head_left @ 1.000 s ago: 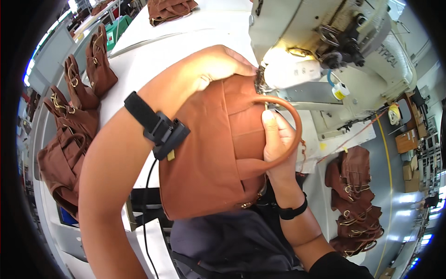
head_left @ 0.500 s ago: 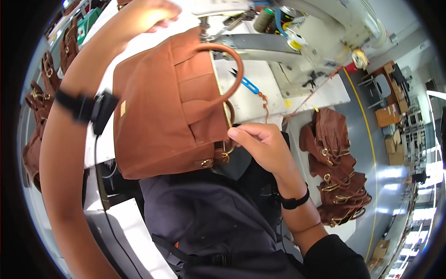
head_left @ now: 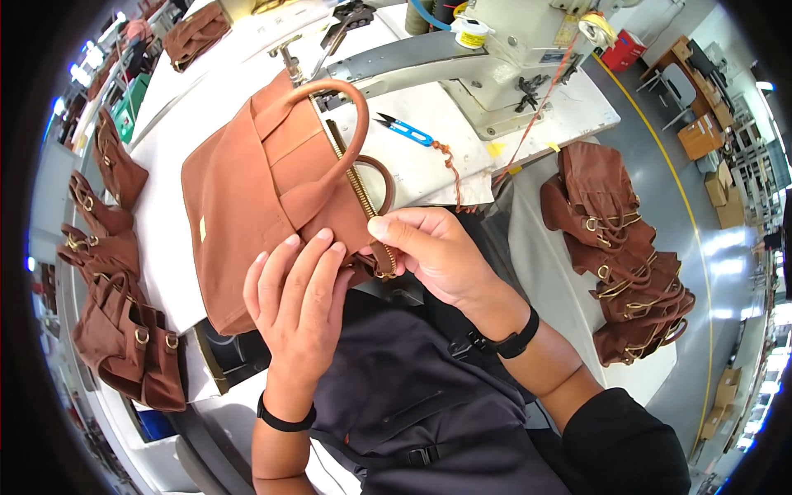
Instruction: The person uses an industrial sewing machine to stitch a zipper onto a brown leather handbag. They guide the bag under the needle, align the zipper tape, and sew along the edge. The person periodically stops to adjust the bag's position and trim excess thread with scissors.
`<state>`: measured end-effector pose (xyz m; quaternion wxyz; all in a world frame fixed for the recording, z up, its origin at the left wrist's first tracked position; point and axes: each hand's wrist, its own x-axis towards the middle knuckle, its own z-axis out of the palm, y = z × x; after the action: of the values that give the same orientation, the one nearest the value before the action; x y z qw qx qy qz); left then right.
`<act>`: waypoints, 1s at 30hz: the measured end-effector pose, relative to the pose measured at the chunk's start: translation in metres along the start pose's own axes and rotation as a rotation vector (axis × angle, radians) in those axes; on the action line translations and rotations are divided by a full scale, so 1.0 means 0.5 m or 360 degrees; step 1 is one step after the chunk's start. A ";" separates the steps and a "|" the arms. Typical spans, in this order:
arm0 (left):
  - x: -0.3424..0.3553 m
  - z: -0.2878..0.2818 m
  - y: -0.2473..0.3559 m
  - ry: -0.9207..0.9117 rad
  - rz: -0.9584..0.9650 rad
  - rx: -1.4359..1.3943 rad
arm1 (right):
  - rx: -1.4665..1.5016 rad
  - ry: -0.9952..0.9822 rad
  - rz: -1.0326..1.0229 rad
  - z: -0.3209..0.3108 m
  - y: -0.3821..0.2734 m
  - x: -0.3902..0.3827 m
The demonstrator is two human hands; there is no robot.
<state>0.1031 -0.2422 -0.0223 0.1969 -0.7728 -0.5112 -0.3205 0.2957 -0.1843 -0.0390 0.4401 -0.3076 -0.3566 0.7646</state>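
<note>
A brown handbag (head_left: 239,206) lies tilted on the white sewing table, its gold-toothed zipper (head_left: 351,177) running along the top edge on its right side. Two rolled handles (head_left: 360,124) arch off it. My right hand (head_left: 437,252) pinches the bag's top edge at the near end of the zipper, thumb on top. My left hand (head_left: 301,297) rests on the bag's near side, its fingers stretched out over the brown material; its thumb is mostly hidden. The bag's far end reaches the sewing machine's presser foot (head_left: 289,62).
Blue thread snips (head_left: 404,129) on a cord lie right of the bag. The sewing machine (head_left: 495,66) stands behind, with a yellow-white spool (head_left: 471,33). More brown bags are piled at right (head_left: 619,256) and stand at left (head_left: 128,330).
My left hand has come down from the far end of the bag to its near side. The bag has shifted left in view. My right hand still pinches the zipper end.
</note>
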 end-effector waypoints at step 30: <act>0.132 -0.068 0.007 -0.0331 0.0302 -0.0059 | -0.0222 -0.0211 -0.0578 0.017 0.058 0.029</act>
<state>0.1142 -0.2213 0.0479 0.1580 -0.8501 -0.4475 -0.2281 0.2697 -0.1841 -0.0601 0.5238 -0.2169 -0.4864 0.6648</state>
